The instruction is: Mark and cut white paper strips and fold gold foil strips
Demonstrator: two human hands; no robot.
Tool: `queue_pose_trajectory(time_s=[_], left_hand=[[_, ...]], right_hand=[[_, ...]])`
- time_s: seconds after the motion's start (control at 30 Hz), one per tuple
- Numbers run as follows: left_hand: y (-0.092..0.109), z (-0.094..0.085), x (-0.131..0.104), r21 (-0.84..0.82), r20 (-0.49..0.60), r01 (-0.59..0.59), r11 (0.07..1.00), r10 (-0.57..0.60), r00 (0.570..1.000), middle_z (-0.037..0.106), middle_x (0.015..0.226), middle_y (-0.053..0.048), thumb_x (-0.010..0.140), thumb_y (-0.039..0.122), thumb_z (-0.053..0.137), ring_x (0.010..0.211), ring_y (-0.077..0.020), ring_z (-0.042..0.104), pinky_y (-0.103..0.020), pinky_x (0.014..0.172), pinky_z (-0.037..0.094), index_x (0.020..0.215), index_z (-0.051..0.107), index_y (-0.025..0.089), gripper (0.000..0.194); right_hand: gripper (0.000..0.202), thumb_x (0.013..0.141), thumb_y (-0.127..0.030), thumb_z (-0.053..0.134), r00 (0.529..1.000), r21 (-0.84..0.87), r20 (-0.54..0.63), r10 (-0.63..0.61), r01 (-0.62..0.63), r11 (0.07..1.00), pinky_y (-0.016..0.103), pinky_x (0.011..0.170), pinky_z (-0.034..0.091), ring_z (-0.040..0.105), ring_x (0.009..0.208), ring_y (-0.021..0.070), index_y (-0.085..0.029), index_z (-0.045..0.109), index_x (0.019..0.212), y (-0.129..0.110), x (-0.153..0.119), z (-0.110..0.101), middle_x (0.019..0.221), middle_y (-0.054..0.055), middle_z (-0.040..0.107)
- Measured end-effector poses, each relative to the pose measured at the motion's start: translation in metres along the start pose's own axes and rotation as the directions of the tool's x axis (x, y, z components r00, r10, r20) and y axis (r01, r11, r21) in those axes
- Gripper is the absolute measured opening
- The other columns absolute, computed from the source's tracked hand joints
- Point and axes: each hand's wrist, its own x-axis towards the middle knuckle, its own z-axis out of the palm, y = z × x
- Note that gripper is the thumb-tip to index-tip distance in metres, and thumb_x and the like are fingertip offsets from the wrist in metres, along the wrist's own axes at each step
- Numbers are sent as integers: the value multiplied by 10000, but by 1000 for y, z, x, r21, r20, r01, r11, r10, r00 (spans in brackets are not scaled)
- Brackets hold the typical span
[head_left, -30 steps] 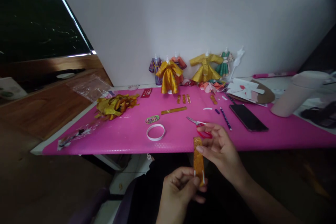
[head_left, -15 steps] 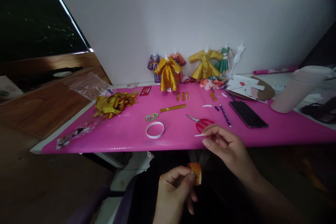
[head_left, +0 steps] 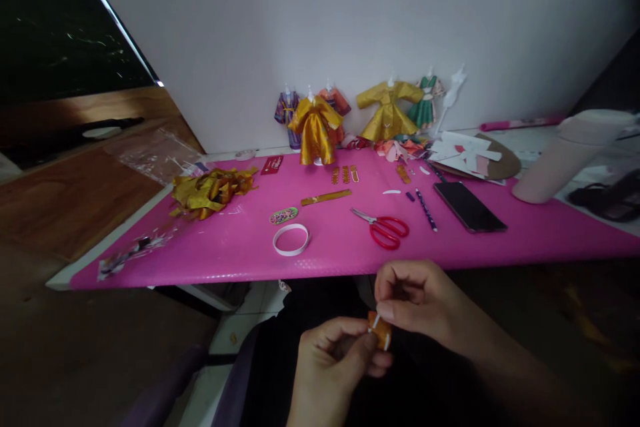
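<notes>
My left hand (head_left: 337, 353) pinches a small piece of golden-orange fabric (head_left: 381, 332) between thumb and fingers, above my lap. White strips show along the fabric's edges. Just above it, my right hand (head_left: 415, 293) is closed in a pinch on a thin white strip (head_left: 377, 321), which lies against the fabric's upper part. Behind the hands, red-handled scissors (head_left: 387, 230) rest on the pink table cover (head_left: 230, 247), blades pointing left. To their left lie a roll of white tape (head_left: 291, 240) and a flat gold strip (head_left: 326, 197).
Miniature dresses on small stands, one a gold gown (head_left: 316, 130), line the wall. A heap of gold fabric scraps (head_left: 213, 192) is at the left. On the right are a phone (head_left: 470, 207), a dark patterned pen (head_left: 427, 210) and a pale tumbler (head_left: 555, 160).
My right hand has come down and left, bringing the white strip from above the table edge onto the fabric. My left hand still holds the fabric. The view has shifted slightly.
</notes>
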Motion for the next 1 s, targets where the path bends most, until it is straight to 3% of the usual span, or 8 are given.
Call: queue_pose_trajectory(time_s=[0.2, 1.0], left_hand=[[3, 2, -1, 1, 8, 1, 1000, -1, 1000, 793, 592, -30, 660, 352, 884, 534, -124, 725, -173, 549, 577, 723, 796, 165, 216], [2, 0, -1, 80, -8, -18, 997, 19, 1000, 784, 597, -28, 688, 380, 861, 559, -142, 726, -202, 579, 589, 719, 792, 163, 229]], right_hand=[[109, 715, -256, 654, 998, -68, 9, 57, -56, 996, 252, 537, 350, 488, 554, 118, -180, 589, 672, -1, 4, 2, 598, -28, 577], [84, 699, -232, 643, 997, -73, -9, 73, -74, 995, 243, 523, 337, 480, 540, 114, -184, 594, 650, 1, 5, 3, 572, -37, 565]])
